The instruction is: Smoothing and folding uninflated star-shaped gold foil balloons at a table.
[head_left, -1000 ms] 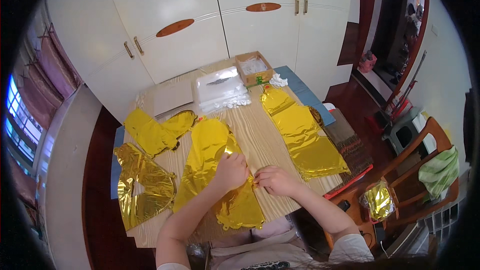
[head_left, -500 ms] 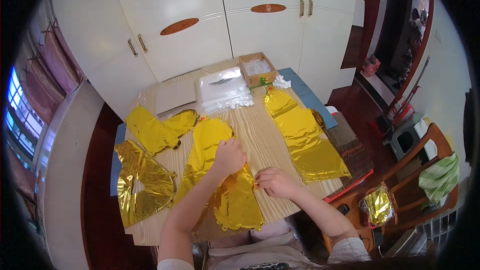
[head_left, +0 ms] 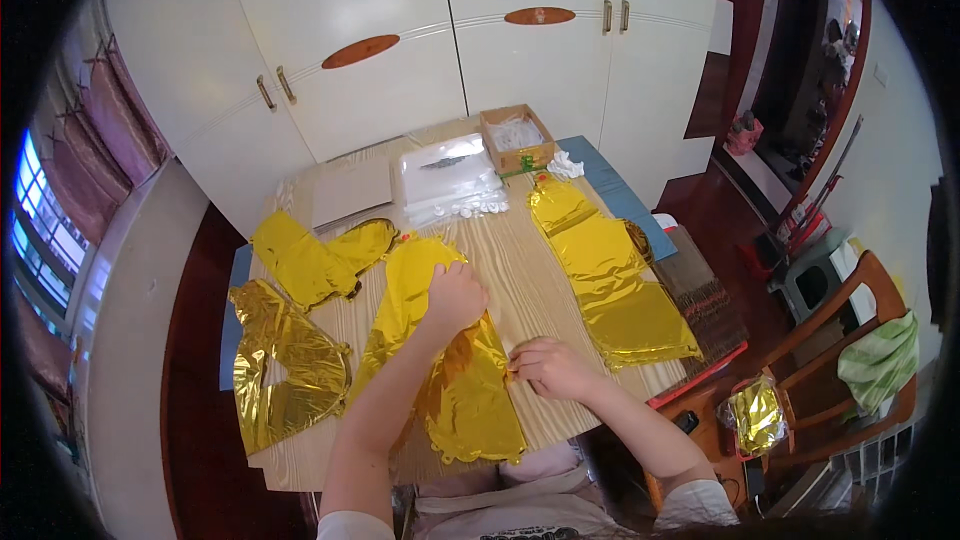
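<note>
On the table (head_left: 525, 285) we see the middle gold foil (head_left: 475, 412). Our left hand (head_left: 458, 298) is over it, our right hand (head_left: 550, 368) at its right edge; whether either pinches, we cannot tell. Uneven pulling might tear it.

White cabinets (head_left: 540, 80) behind — dark red floor (head_left: 688, 192) — barred window (head_left: 45, 228) left, wooden chair (head_left: 882, 285) right.

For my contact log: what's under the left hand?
The gold foil piece lies beneath the left hand; the patch the hand covers, and the tabletop under the foil, cannot be seen.
</note>
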Demonstrator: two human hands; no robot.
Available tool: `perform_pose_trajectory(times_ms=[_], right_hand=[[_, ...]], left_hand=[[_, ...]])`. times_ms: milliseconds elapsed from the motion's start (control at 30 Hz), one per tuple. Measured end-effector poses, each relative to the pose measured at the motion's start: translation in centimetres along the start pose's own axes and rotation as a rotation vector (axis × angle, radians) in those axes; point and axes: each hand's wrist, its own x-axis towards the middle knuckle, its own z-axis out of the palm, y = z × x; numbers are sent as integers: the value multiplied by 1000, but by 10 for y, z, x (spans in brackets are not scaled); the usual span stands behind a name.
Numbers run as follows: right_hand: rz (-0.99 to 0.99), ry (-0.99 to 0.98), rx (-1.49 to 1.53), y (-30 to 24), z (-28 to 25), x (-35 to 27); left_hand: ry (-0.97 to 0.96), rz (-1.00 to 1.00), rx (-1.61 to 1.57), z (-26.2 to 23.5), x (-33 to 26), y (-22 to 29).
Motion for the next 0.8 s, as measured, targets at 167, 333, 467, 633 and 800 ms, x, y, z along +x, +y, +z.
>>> perform_pose_trajectory(times_ms=[167, 333, 467, 633, 800], right_hand=[[0, 7, 6, 1, 2, 0], [10, -6, -1, 1, 1, -1], [17, -13, 6, 0, 1, 0], [10, -15, 6, 1, 0, 0], [9, -6, 10, 1, 1, 0]], left_hand=[[-51, -27, 18, -2, 5, -6], [-134, -76, 18, -4, 12, -8], [-95, -139, -29, 9, 13, -15], [21, -232, 8, 28, 19, -22], [67, -252, 111, 37, 26, -29]])
